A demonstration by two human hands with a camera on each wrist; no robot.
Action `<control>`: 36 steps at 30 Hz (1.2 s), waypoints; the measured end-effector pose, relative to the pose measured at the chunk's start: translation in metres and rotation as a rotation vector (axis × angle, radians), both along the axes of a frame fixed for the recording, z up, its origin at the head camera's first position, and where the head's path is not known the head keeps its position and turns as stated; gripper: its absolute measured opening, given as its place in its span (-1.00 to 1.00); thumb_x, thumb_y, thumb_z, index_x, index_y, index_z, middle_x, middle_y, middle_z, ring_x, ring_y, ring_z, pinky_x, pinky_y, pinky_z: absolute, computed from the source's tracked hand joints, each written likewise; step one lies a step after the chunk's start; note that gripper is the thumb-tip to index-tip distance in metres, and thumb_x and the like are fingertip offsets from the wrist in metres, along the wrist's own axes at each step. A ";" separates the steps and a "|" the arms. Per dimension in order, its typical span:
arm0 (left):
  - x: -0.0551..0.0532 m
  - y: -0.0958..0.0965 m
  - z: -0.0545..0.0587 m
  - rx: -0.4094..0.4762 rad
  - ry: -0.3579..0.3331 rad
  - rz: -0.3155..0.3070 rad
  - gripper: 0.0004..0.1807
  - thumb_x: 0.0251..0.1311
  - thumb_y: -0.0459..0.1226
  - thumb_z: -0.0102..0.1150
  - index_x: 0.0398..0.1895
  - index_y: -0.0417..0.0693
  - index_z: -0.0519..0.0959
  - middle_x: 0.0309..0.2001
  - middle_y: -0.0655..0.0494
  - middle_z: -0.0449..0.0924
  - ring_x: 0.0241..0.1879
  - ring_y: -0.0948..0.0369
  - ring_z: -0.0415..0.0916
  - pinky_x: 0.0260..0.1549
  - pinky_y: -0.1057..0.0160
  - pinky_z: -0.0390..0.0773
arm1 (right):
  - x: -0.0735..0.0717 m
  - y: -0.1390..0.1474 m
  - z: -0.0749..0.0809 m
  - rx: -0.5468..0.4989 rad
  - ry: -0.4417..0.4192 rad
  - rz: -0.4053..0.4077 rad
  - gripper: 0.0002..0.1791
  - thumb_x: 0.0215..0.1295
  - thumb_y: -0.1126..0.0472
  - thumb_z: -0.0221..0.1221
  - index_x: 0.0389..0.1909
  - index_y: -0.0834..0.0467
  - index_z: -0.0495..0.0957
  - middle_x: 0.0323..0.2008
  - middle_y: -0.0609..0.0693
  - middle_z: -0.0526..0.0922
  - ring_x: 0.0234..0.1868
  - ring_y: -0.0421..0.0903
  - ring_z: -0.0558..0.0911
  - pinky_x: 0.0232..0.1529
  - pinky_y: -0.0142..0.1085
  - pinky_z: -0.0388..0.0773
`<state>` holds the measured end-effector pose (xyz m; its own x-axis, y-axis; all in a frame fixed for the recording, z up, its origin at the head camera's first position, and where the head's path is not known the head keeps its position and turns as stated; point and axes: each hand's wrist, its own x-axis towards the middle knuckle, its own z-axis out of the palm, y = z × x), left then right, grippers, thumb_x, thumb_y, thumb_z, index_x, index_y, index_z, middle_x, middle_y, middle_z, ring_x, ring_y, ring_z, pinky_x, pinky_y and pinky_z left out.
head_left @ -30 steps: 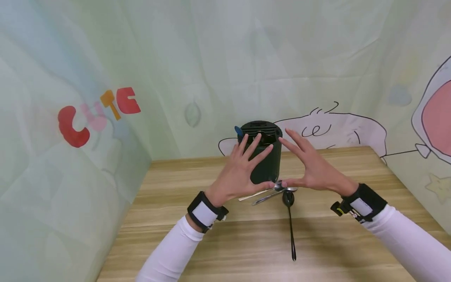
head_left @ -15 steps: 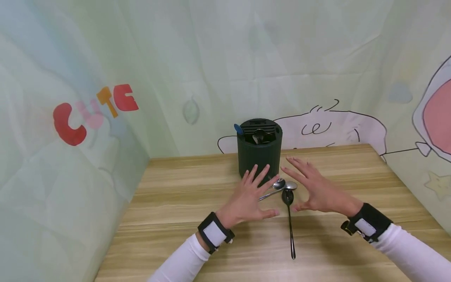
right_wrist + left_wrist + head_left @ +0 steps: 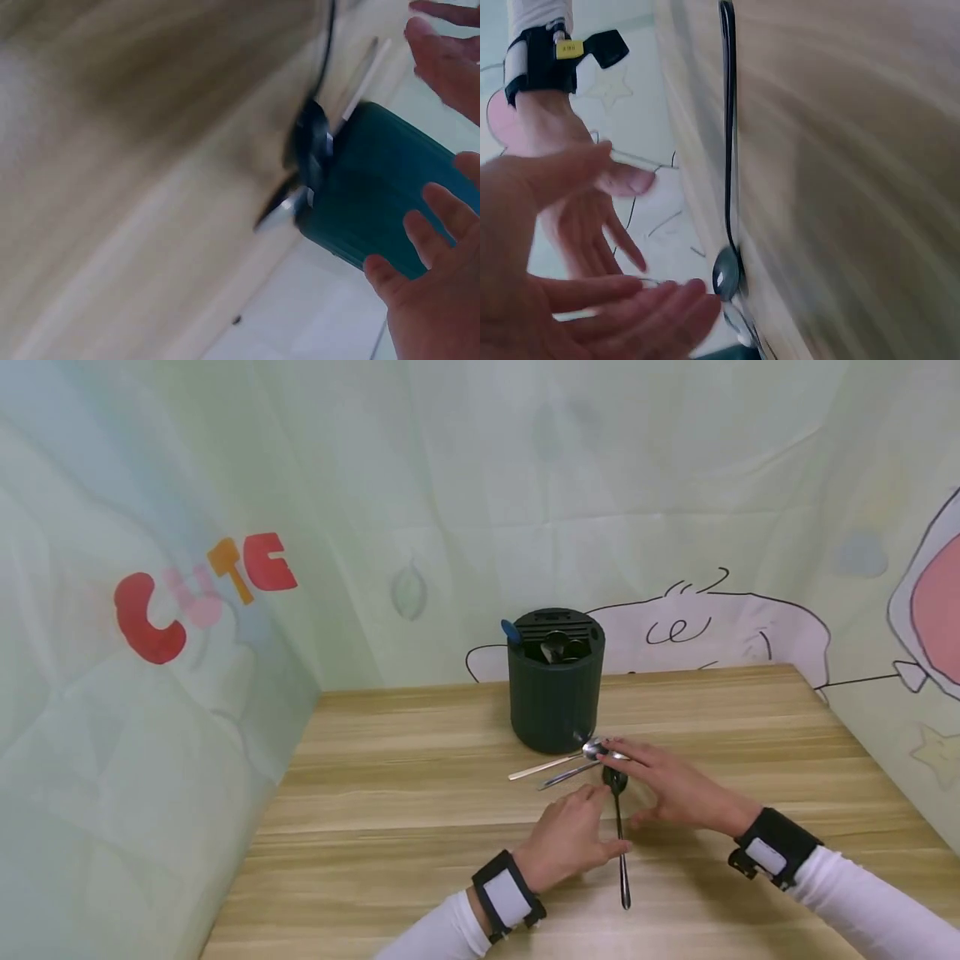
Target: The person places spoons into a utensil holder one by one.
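A long-handled dark spoon (image 3: 622, 843) lies on the wooden table, its handle toward me. My left hand (image 3: 572, 835) hovers over its left side, thumb stretched across the handle in the head view. In the left wrist view, the fingers of that hand (image 3: 622, 315) look extended and apart from the spoon (image 3: 728, 127). My right hand (image 3: 682, 791) is to the right of the spoon bowls, fingers spread, holding nothing. Silver spoons (image 3: 568, 774) lie crossed beyond the dark spoon, their bowls partly covered by my right fingertips in the head view.
A dark green utensil holder (image 3: 555, 706) stands upright behind the spoons, with several utensils and a blue-ended one (image 3: 511, 631) in it. Printed fabric (image 3: 420, 527) hangs behind and beside the table (image 3: 390, 835).
Both hands have drawn back and down from the holder to the spoons on the table. My left hand has also shifted right, toward the dark spoon's handle. The spoons and holder stay put.
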<state>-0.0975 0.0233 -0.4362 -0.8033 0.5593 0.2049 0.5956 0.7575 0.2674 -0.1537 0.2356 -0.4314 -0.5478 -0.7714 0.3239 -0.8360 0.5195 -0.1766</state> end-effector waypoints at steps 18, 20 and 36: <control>-0.001 0.028 -0.021 -0.042 -0.095 0.136 -0.64 -0.13 -0.12 0.31 -0.83 0.06 0.34 -0.74 0.26 0.31 -0.68 0.32 0.32 -0.76 0.30 0.34 | 0.001 -0.013 -0.024 0.098 -0.081 0.013 -0.56 -0.15 0.36 0.36 -0.16 0.01 0.58 -0.15 -0.15 0.59 -0.03 -0.12 0.47 -0.01 -0.11 0.47; 0.000 0.027 -0.021 -0.047 -0.092 0.139 -0.67 -0.14 -0.14 0.31 -0.79 0.05 0.35 -0.73 0.25 0.31 -0.68 0.31 0.32 -0.76 0.31 0.33 | 0.000 -0.014 -0.025 0.098 -0.061 0.023 -0.60 -0.15 0.38 0.35 -0.21 0.02 0.60 -0.18 -0.14 0.59 -0.08 -0.15 0.48 -0.05 -0.13 0.50; 0.003 0.022 -0.026 -0.012 -0.069 0.105 -0.72 -0.13 -0.25 0.21 -0.82 0.06 0.34 -0.71 0.20 0.38 -0.66 0.28 0.39 -0.73 0.32 0.38 | -0.005 -0.016 -0.035 0.075 0.113 0.121 -0.68 -0.20 0.40 0.33 -0.48 -0.08 0.55 -0.40 -0.24 0.53 -0.27 -0.20 0.47 -0.28 -0.13 0.48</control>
